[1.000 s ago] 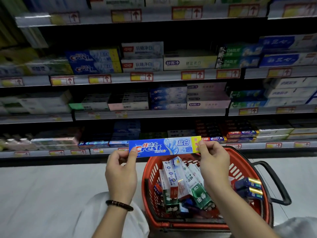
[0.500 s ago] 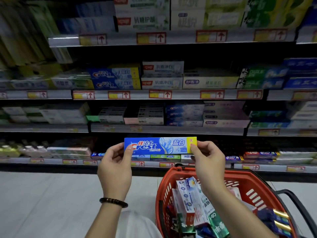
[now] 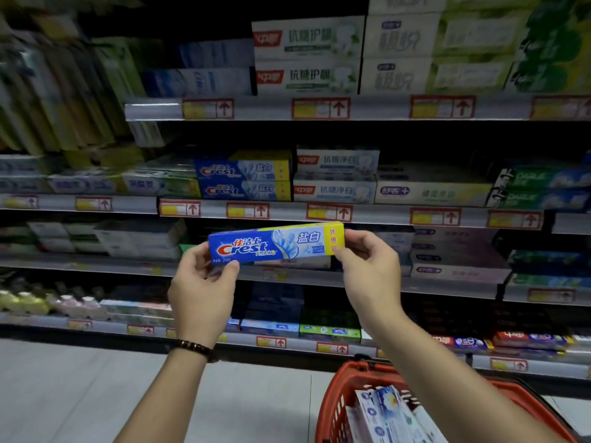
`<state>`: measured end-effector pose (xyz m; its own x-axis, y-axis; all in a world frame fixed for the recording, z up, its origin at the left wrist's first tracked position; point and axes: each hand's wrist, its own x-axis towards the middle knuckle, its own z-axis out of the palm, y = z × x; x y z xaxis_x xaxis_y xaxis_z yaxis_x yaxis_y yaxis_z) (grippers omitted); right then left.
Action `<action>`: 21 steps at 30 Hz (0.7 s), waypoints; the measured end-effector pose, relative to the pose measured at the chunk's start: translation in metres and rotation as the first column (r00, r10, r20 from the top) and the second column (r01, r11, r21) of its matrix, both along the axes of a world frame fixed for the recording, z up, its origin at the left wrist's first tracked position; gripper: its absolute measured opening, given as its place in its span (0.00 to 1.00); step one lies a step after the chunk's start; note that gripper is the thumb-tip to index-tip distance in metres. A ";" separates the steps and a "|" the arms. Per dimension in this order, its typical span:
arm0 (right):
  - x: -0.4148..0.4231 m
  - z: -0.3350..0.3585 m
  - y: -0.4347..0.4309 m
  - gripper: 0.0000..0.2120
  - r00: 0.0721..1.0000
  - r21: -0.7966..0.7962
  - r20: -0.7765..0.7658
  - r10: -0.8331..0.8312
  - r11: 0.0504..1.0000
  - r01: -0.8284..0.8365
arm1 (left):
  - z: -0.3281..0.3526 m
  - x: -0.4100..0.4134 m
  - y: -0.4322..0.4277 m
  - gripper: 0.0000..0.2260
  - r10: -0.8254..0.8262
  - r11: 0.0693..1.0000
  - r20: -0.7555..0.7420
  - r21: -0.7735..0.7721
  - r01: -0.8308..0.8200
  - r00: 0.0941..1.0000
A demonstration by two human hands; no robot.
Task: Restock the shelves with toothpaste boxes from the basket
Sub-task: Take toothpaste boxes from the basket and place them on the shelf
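Note:
A blue Crest toothpaste box (image 3: 275, 244) with a yellow end is held level in front of the shelves. My left hand (image 3: 203, 289) pinches its left end and my right hand (image 3: 367, 270) pinches its yellow right end. Two matching Crest boxes (image 3: 244, 180) are stacked on the shelf just above and slightly left of the held box. The red basket (image 3: 332, 401) sits at the bottom right with several toothpaste boxes (image 3: 387, 414) inside, partly cut off by the frame.
Shelf rails with red and yellow price tags (image 3: 319, 108) run across several levels, all packed with toothpaste boxes. White boxes (image 3: 335, 174) stand right of the shelved Crest stack. Pale floor (image 3: 80, 394) lies at the lower left.
Both hands have lifted the Crest box upward, from near the basket to the level of the third shelf. The view has tilted up, so the basket has dropped to the frame's bottom.

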<state>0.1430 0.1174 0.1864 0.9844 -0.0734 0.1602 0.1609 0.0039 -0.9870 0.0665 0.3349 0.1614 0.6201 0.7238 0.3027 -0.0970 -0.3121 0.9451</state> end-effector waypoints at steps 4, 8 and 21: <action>0.027 0.022 0.029 0.09 0.999 -0.011 0.039 0.037 0.999 -0.037 | 0.012 0.022 0.026 0.19 0.026 0.998 -0.017 0.050 -0.025 1.000; 0.052 0.036 0.052 0.12 0.995 -0.071 0.066 0.073 0.995 -0.068 | 0.029 0.041 0.045 0.20 0.005 0.997 -0.014 0.074 -0.004 1.000; 0.108 0.077 0.095 0.15 0.996 -0.148 0.043 0.077 0.987 -0.070 | 0.087 0.114 0.101 0.25 -0.098 0.990 0.032 0.108 0.094 0.995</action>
